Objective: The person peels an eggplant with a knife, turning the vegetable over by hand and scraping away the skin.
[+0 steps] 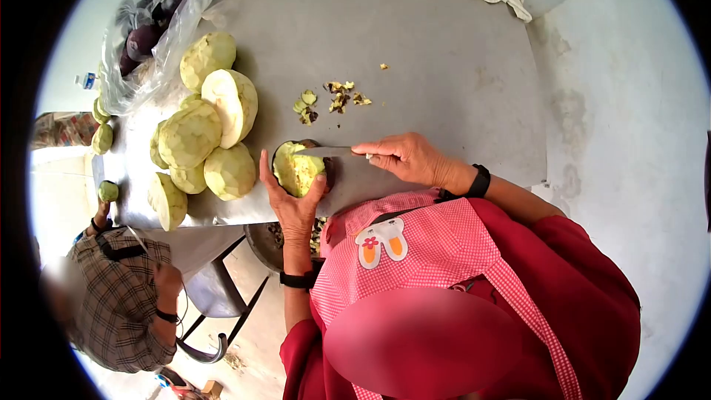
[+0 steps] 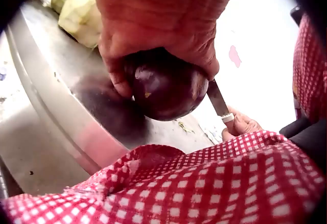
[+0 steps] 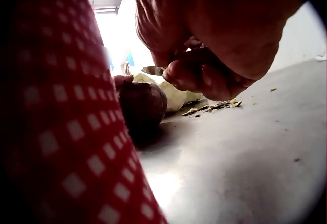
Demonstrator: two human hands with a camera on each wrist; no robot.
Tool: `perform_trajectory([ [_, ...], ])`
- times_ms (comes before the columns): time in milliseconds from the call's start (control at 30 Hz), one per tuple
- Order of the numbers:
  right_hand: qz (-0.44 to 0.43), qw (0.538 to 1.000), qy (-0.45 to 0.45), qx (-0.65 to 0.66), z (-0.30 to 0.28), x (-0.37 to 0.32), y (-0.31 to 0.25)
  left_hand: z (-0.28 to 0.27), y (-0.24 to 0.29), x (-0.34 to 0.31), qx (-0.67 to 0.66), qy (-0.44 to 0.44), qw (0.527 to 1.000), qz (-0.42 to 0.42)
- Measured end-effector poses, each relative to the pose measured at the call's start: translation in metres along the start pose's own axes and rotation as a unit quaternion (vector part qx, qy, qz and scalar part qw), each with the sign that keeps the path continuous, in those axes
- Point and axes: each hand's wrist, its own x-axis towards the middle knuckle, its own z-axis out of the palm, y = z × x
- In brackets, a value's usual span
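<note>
My left hand (image 1: 295, 211) grips a round eggplant (image 1: 296, 172) near the table's front edge, thumb and fingers spread on either side of it. Its upper face is cut to pale yellow-green flesh, while dark purple skin still covers the lower part, as the left wrist view shows on the eggplant (image 2: 168, 93). In my right hand (image 1: 413, 159) is a knife (image 1: 326, 152), held by its light handle. The blade points left, and its tip overlaps the cut top of the eggplant in the head view.
Several peeled eggplants (image 1: 190, 133) are heaped to the left. Behind them lies a clear plastic bag (image 1: 194, 0) of unpeeled ones. Peel scraps (image 1: 339, 100) are scattered on the metal table (image 1: 444, 67). Another person in a plaid shirt (image 1: 122, 300) is at the left, near a chair (image 1: 215, 292).
</note>
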Motion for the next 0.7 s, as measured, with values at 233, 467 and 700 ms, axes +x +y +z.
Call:
perform_trajectory([
  [233,-0.006,0.995,-0.062,-0.079,0.004,-0.001,-0.006,-0.006,-0.002,-0.001,0.104,-0.042,0.994,0.002],
  [467,-0.026,0.996,-0.07,-0.053,0.011,-0.003,-0.006,-0.007,-0.007,0.003,0.207,-0.038,0.976,0.051],
  [700,-0.033,0.996,-0.08,-0.013,0.016,0.002,-0.005,-0.006,0.001,0.001,0.206,-0.044,0.977,0.024],
])
